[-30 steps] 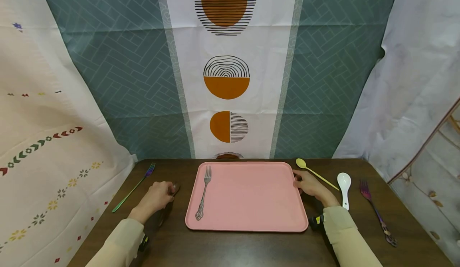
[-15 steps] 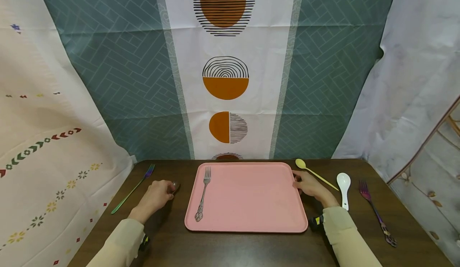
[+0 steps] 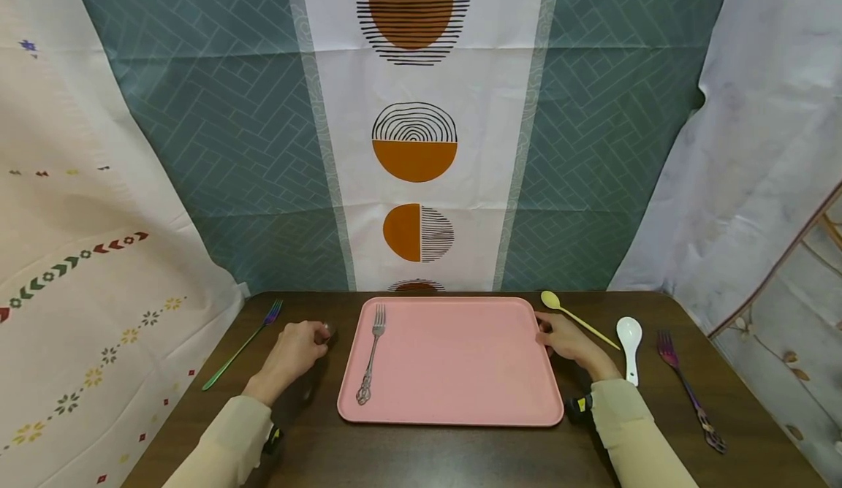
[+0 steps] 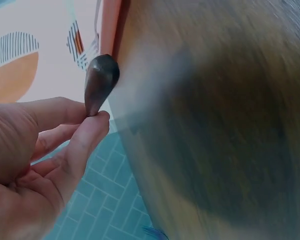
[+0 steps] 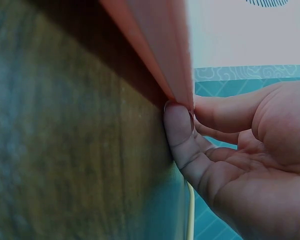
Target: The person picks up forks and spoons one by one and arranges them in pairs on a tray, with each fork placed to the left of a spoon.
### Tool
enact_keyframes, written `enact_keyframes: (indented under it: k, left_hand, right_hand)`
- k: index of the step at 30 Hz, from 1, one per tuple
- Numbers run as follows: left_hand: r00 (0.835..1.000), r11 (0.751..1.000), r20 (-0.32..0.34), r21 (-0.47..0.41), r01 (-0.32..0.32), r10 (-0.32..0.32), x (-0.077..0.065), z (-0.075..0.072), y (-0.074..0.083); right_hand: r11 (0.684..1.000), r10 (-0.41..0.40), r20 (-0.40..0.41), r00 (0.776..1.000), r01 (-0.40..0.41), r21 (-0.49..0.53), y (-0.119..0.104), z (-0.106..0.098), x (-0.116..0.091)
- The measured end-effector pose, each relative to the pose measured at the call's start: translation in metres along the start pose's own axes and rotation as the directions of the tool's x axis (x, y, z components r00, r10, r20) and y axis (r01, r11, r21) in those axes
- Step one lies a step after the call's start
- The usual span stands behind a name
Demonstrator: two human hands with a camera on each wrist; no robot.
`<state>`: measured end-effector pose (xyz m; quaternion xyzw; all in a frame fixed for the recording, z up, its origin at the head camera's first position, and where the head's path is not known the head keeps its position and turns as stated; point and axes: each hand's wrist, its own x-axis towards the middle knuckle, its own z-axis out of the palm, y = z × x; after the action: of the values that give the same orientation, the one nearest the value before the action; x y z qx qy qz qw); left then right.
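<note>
My left hand point(image 3: 297, 347) pinches a metal spoon between thumb and fingers, left of the pink tray. The spoon's rounded bowl point(image 4: 101, 80) sticks out past the fingertips in the left wrist view. Most of its handle is hidden by the hand in the head view. On the tray point(image 3: 460, 364), a silver fork point(image 3: 373, 356) with an ornate handle lies along the left side, tines away from me. My right hand point(image 3: 567, 338) grips the tray's right rim, thumb and fingers on either side of the edge point(image 5: 177, 55) in the right wrist view.
A fork with a green handle and purple tines point(image 3: 243, 343) lies at the far left of the dark wooden table point(image 3: 421, 459). Right of the tray lie a yellow spoon point(image 3: 579, 318), a white spoon point(image 3: 630, 342) and a purple fork point(image 3: 687, 386). Patterned cloths hang behind and beside the table.
My left hand has risen slightly and moved a little right toward the tray with the spoon. The right hand keeps its grip on the tray rim; the tray stays put.
</note>
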<state>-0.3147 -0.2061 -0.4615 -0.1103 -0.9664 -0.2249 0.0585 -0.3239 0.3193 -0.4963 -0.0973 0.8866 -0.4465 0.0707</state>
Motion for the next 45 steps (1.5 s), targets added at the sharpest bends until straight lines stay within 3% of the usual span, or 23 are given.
enact_keyframes:
  k: [17, 31, 45]
  left_hand:
    - [1.0, 1.0, -0.015, -0.015, -0.001, 0.001, 0.008, 0.003, 0.01]
    - [0.999, 0.994, -0.009, -0.102, 0.037, -0.038, 0.015, 0.006, 0.028]
    - [0.999, 0.991, 0.013, -0.126, 0.049, -0.048, 0.02, 0.012, 0.043]
  right_hand:
    - [1.0, 0.004, 0.01, 1.0, -0.004, 0.013, 0.0, 0.0, 0.001]
    - [1.0, -0.002, 0.007, 1.0, 0.002, 0.017, 0.001, 0.0, 0.0]
    - [1.0, -0.002, 0.009, 1.0, 0.002, 0.006, -0.002, 0.0, -0.001]
